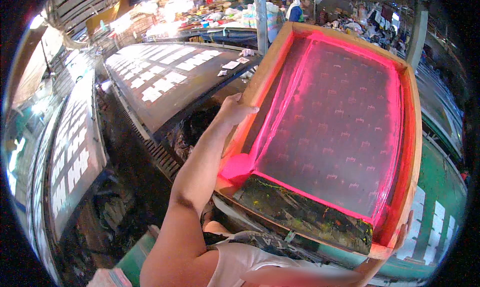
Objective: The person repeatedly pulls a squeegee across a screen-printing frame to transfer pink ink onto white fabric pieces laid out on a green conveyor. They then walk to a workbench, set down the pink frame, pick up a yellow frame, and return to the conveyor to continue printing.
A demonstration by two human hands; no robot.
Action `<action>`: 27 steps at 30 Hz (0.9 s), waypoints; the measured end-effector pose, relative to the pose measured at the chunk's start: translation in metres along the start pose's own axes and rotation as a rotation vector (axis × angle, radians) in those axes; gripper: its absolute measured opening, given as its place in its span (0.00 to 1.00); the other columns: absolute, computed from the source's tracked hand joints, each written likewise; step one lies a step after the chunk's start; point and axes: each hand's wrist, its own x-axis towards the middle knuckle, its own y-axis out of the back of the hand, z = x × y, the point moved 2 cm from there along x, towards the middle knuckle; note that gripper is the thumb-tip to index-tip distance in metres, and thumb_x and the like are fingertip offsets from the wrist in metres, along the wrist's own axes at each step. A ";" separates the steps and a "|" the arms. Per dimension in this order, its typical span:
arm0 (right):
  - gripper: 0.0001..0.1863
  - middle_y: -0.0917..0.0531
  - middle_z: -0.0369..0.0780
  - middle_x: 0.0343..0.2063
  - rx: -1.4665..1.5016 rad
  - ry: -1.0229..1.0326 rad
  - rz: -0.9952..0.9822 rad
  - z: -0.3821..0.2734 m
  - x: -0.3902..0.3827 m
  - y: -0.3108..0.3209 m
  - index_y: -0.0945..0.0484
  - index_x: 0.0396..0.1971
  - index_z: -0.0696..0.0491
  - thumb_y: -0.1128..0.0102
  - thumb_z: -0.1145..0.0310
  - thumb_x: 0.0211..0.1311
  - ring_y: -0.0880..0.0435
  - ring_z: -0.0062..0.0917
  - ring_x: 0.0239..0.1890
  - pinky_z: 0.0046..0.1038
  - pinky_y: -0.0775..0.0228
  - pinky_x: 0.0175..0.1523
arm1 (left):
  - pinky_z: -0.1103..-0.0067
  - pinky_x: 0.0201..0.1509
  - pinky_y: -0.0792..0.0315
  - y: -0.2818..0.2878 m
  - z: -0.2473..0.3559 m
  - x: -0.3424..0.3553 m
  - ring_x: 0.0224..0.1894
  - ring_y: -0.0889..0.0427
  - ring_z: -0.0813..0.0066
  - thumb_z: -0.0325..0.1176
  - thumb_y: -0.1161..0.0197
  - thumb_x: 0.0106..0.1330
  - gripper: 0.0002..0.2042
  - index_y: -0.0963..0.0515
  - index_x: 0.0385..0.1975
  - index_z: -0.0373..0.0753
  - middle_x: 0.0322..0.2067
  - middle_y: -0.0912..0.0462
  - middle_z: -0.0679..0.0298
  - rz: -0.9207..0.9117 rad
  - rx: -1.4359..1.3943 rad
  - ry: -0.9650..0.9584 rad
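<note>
Left to right: two tables [165,107] bearing white sheets [155,93]; one left hand [239,110], clasping the left rim of one screen [325,132], raised and tilted, one pink pool [237,166] inside; one right hand [403,232] at its lower right rim, mostly hidden, grip uncertain; one green table [436,171].

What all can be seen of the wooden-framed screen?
The wooden-framed screen is rectangular, its brown rails stained pink inside. The greyish panel bears rows of small pale marks within a pink border; a dark, blotched strip crosses the near end. It is held at a tilt: the left hand grips its left rail, the right hand is at the near right corner, grip partly hidden.
</note>
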 end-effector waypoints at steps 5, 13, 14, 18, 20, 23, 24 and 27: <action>0.31 0.37 0.55 0.81 -0.110 0.140 -0.121 -0.116 -0.007 -0.115 0.37 0.81 0.40 0.40 0.61 0.84 0.26 0.59 0.77 0.59 0.13 0.66 | 0.67 0.55 0.18 0.102 -0.083 0.120 0.47 0.09 0.65 0.38 0.14 0.57 0.31 0.12 0.63 0.37 0.48 0.07 0.57 -0.049 0.013 -0.041; 0.32 0.33 0.51 0.80 -0.279 0.177 -0.226 -0.301 0.033 -0.253 0.37 0.81 0.42 0.39 0.63 0.83 0.24 0.59 0.75 0.60 0.15 0.68 | 0.67 0.62 0.18 0.248 -0.189 0.217 0.54 0.08 0.62 0.40 0.15 0.59 0.34 0.15 0.67 0.38 0.52 0.07 0.51 -0.186 -0.034 0.027; 0.32 0.32 0.51 0.80 -0.302 0.182 -0.229 -0.319 0.041 -0.262 0.37 0.81 0.42 0.39 0.63 0.83 0.24 0.59 0.75 0.60 0.16 0.69 | 0.67 0.63 0.18 0.263 -0.195 0.221 0.54 0.08 0.61 0.39 0.15 0.59 0.33 0.15 0.67 0.38 0.52 0.07 0.51 -0.202 -0.041 0.043; 0.32 0.31 0.49 0.79 -0.368 0.214 -0.239 -0.371 0.064 -0.291 0.37 0.81 0.43 0.38 0.63 0.83 0.23 0.58 0.74 0.60 0.17 0.70 | 0.66 0.65 0.19 0.310 -0.212 0.240 0.55 0.09 0.61 0.38 0.16 0.61 0.32 0.15 0.66 0.37 0.53 0.07 0.51 -0.219 -0.085 0.062; 0.32 0.30 0.48 0.78 -0.387 0.242 -0.243 -0.382 0.070 -0.297 0.37 0.81 0.44 0.38 0.64 0.82 0.23 0.58 0.74 0.61 0.18 0.70 | 0.65 0.64 0.19 0.322 -0.215 0.249 0.54 0.09 0.60 0.38 0.16 0.61 0.31 0.15 0.65 0.37 0.53 0.07 0.52 -0.232 -0.058 0.076; 0.32 0.28 0.46 0.78 -0.438 0.314 -0.232 -0.392 0.069 -0.295 0.36 0.80 0.44 0.38 0.64 0.82 0.22 0.58 0.73 0.61 0.19 0.71 | 0.65 0.63 0.19 0.330 -0.212 0.263 0.53 0.09 0.60 0.38 0.16 0.61 0.31 0.15 0.64 0.36 0.52 0.07 0.51 -0.214 -0.058 0.029; 0.32 0.28 0.46 0.78 -0.478 0.331 -0.238 -0.394 0.066 -0.289 0.36 0.80 0.45 0.38 0.64 0.82 0.22 0.58 0.73 0.61 0.19 0.71 | 0.65 0.62 0.19 0.325 -0.209 0.266 0.53 0.09 0.59 0.38 0.16 0.61 0.31 0.15 0.65 0.36 0.51 0.07 0.51 -0.247 -0.073 0.020; 0.31 0.23 0.44 0.74 -0.780 0.191 -0.407 -0.393 0.049 -0.266 0.34 0.79 0.47 0.38 0.59 0.82 0.19 0.52 0.72 0.57 0.21 0.74 | 0.65 0.62 0.18 0.309 -0.196 0.278 0.53 0.08 0.59 0.39 0.16 0.61 0.32 0.15 0.65 0.34 0.51 0.07 0.51 -0.290 -0.071 -0.040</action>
